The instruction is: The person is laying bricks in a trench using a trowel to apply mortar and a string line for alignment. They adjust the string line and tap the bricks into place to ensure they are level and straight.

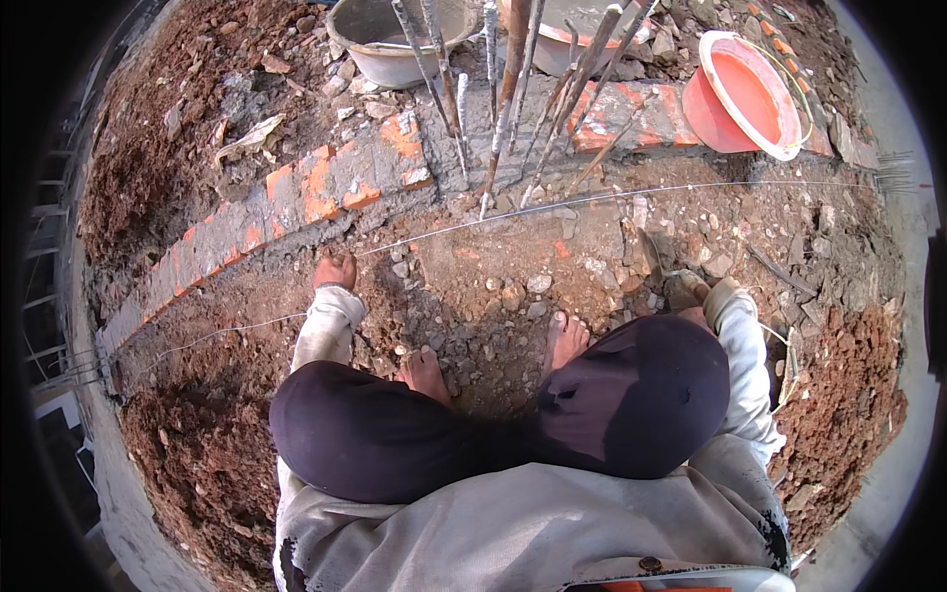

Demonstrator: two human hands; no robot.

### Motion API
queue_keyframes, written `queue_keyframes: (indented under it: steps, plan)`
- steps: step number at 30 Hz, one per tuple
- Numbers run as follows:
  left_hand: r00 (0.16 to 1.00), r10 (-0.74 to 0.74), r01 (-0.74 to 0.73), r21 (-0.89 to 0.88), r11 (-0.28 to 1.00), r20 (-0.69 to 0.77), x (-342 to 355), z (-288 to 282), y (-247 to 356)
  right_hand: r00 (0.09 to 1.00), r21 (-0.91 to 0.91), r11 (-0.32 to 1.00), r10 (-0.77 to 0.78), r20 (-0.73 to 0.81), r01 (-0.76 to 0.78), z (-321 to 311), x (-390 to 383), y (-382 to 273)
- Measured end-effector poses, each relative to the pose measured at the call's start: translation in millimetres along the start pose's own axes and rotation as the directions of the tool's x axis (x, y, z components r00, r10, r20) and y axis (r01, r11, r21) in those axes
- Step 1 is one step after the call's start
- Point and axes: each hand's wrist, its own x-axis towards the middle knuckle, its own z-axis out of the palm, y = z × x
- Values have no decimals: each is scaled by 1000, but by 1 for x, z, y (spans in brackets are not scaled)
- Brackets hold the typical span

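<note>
you have a dull, mud-brown trowel [650, 257], narrow-bladed, in your right hand [694, 287]; your fingers look wrapped around its near end, the blade beyond them, long axis slanting forward and slightly left over the rubble. your left hand [335, 271] meets the pale string [513, 214]; whether those fingers pinch it, you cannot tell. beyond runs the brick course [380, 163].

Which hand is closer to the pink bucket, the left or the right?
The right. The right hand is on the person's side of the bucket, slightly left of it; the left hand is much farther left, near the bricks.
</note>
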Motion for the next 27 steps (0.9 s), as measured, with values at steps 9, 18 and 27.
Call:
queue_keyframes:
  steps: [9, 18, 27]
  plan:
    - [996, -10, -8, -209, 978, -85, -6, 2, 1, 988, 368, 919, -119, -95, 146, -2, -22, 5]
    - [959, 89, -166, -281, 945, -269, -31, -41, 21, 945, 935, -176, -167, 280, -309, 88, -32, -20]
    - [914, 117, -236, -276, 932, -389, -57, -91, 26, 959, 931, -239, -10, 282, -276, 123, 7, -63]
